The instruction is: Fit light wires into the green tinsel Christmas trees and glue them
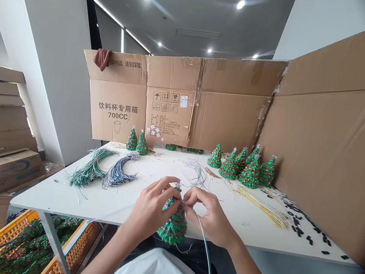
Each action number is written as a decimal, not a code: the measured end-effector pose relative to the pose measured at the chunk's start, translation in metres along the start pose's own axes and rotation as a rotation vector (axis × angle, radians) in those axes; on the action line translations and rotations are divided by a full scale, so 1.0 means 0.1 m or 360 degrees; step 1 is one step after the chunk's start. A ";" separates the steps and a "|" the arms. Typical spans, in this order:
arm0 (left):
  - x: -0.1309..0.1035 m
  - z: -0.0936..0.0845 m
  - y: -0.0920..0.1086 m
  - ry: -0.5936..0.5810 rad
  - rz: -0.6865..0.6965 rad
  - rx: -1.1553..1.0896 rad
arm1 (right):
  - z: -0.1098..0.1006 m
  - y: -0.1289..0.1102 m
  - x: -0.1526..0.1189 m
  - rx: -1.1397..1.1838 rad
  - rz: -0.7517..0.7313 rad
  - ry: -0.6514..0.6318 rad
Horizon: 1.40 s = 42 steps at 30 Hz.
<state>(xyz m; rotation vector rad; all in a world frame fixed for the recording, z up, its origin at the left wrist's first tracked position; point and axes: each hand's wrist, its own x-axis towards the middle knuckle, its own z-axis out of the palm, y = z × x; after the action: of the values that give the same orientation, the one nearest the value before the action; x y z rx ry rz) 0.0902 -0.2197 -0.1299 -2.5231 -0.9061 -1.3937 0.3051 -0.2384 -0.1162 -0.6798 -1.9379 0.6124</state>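
Note:
A small green tinsel tree (174, 228) with reddish garland stands upright between my hands at the table's front edge. My left hand (158, 202) has its fingers closed round the tree's upper part. On the right, my right hand (205, 210) pinches a thin pale green and white cord (205, 249) close to the tree's top. That cord hangs down over my lap. Both hands' fingertips nearly meet at the tree, and the exact spot where the cord meets it is hidden by them.
White table (112, 203) holds green wires (91, 168), blue wires (119, 171), yellow wires (263, 205), black pieces (298, 231) and several finished-looking trees (249, 171). Cardboard walls (227, 115) stand behind and right. An orange crate (78, 239) of green tinsel sits lower left.

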 end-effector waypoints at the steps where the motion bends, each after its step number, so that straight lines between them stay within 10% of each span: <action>1: 0.00 0.00 0.00 -0.0001 -0.0001 0.0004 | 0.00 0.00 0.00 0.0005 -0.0001 0.0000; 42: -0.01 -0.01 0.00 -0.0028 -0.0027 -0.0026 | -0.03 -0.05 0.02 -0.0145 -0.0103 0.0059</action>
<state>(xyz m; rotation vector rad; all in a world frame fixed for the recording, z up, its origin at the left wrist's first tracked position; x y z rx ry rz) 0.0889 -0.2204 -0.1302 -2.5495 -0.9255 -1.3910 0.3054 -0.2398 -0.1104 -0.6774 -1.9549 0.4711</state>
